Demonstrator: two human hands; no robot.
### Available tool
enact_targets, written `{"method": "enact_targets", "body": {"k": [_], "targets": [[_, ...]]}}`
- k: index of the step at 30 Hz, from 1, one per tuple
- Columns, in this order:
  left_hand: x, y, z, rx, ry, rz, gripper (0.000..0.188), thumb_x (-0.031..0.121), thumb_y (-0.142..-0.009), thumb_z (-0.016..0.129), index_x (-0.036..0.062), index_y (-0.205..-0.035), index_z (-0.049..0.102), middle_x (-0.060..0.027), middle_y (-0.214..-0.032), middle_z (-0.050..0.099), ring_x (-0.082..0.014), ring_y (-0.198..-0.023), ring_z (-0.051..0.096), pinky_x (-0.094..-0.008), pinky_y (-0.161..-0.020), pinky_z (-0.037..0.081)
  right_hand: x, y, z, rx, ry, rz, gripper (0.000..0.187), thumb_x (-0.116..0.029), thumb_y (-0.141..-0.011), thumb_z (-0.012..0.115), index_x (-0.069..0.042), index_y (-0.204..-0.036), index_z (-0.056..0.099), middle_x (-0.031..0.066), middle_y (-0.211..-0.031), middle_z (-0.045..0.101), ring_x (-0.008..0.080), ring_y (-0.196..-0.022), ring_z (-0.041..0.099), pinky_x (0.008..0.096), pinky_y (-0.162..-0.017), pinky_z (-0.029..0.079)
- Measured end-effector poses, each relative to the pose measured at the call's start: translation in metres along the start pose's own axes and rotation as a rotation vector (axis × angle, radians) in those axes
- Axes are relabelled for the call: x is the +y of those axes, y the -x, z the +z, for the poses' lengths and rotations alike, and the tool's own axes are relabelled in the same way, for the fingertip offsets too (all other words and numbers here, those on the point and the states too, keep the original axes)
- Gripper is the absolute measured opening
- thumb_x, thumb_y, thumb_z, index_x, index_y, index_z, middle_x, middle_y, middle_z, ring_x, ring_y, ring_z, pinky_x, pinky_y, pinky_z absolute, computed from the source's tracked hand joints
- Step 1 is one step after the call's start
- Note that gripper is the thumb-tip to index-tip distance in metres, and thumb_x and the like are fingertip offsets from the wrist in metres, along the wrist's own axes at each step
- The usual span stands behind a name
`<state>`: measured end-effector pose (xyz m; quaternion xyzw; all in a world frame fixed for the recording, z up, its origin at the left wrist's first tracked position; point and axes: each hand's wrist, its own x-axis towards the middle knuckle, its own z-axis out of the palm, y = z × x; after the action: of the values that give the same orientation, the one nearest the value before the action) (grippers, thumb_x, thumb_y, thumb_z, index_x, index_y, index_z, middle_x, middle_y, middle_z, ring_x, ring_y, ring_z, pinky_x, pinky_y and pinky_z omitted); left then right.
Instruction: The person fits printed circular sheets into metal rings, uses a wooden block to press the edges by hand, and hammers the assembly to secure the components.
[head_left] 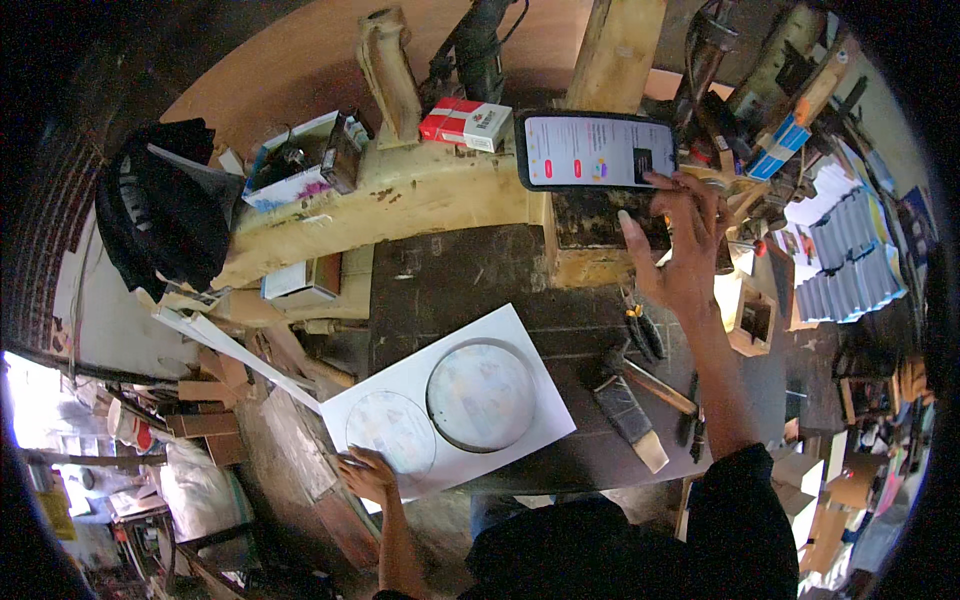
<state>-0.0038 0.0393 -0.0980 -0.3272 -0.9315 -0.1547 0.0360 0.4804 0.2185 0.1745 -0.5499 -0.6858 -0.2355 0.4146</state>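
Observation:
A white sheet (530, 360) lies on the dark worktop. It bears a drawn circle (390, 432) on its left part and a round piece with a dark rim (482, 395) on its right part. My left hand (368, 476) rests at the sheet's lower left edge, fingers stretched over the drawn circle's border. My right hand (685, 235) reaches up to a smartphone (600, 152) with a lit screen, on the wooden ledge. One fingertip is at the screen's lower right corner; thumb and fingers are apart, and nothing shows in the hand.
Right of the sheet lie a flat brush (630, 420), a wooden-handled hammer (660, 386) and pliers (642, 325). A red-and-white box (467, 124) and an open box (300, 165) sit on the wooden ledge (400, 205). Black cloth (165, 210) hangs at left; stacked papers (850, 260) stand at right.

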Motion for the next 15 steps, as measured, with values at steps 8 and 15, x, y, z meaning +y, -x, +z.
{"method": "enact_targets", "body": {"k": [8, 15], "targets": [[0.015, -0.002, -0.001, -0.082, -0.002, -0.010, 0.063, 0.049, -0.102, 0.027, -0.0037, -0.132, 0.042, -0.0256, -0.122, 0.051, -0.0414, -0.112, 0.049, -0.0545, -0.093, 0.038, 0.006, 0.005, 0.015, 0.171, -0.060, 0.113, 0.048, -0.019, -0.082, 0.068, 0.004, -0.118, 0.046, 0.0178, -0.117, 0.059, 0.0299, -0.103, 0.052, 0.0413, -0.094, 0.034], [0.066, -0.043, 0.012, -0.096, 0.005, 0.258, 0.063, 0.048, -0.102, 0.027, -0.0055, -0.132, 0.041, -0.0251, -0.111, 0.051, -0.0401, -0.104, 0.049, -0.0499, -0.087, 0.037, 0.012, 0.019, 0.031, 0.210, 0.140, 0.055, 0.069, -0.015, -0.083, 0.063, 0.006, -0.135, 0.023, 0.0252, -0.126, 0.048, 0.0347, -0.114, 0.047, 0.0445, -0.102, 0.035]]}}
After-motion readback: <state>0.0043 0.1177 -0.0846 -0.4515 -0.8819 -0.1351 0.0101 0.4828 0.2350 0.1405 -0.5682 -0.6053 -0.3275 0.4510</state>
